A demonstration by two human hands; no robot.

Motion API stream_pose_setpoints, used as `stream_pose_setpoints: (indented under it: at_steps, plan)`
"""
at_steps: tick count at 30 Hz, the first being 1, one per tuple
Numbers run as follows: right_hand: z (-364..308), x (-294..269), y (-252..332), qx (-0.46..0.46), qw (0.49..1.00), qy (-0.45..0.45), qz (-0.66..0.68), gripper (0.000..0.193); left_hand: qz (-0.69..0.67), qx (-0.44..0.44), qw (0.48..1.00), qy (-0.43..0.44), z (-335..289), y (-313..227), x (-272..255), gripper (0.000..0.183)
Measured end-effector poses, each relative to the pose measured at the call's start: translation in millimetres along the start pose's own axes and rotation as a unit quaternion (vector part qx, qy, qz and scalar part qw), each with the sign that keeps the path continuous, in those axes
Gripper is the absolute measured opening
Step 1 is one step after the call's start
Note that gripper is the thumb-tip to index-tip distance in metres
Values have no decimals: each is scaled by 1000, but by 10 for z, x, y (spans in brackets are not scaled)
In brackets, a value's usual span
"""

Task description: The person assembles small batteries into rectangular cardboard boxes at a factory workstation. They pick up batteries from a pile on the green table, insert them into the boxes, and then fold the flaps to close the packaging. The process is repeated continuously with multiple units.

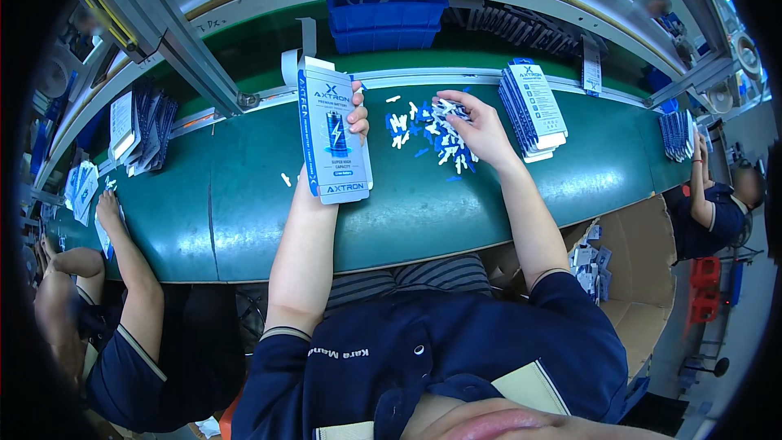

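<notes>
My left hand [358,114], mostly hidden behind a blue-and-white carton [336,151], grips it with the fingers wrapped round its right edge; the carton is raised above the green work surface [407,224], printed face toward me, top flap standing up. My right hand [472,124] curves, fingers bent, over a loose heap of small white and blue pieces [447,145]; whether it pinches any, I cannot tell. Right of the heap stands a carton stack [533,106]; beyond, a blue bin [387,20].
</notes>
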State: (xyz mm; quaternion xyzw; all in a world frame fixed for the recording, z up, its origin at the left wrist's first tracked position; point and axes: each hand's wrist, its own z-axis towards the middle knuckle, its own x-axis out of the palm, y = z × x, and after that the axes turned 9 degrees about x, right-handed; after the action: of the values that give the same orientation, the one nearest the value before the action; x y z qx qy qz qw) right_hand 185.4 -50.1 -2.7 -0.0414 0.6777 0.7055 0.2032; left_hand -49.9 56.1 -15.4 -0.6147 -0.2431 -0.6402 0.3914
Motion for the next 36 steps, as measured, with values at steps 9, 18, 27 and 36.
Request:
stream_pose_setpoints:
  at_steps: [9,18,27,36]
  plan:
    - [-56,-150,48,-46,958,25,-280,58,7,-2,1000,-23,16,6,-22,59]
    - [-68,-36,14,-45,955,36,-290,38,65,-7,998,-8,98,-13,-215,56]
    - [-14,-52,35,-26,985,-49,-163,21,169,11,983,-75,55,57,24,39]
    - [26,-211,-63,8,1000,-5,-8,38,252,16,955,-157,48,117,265,25]
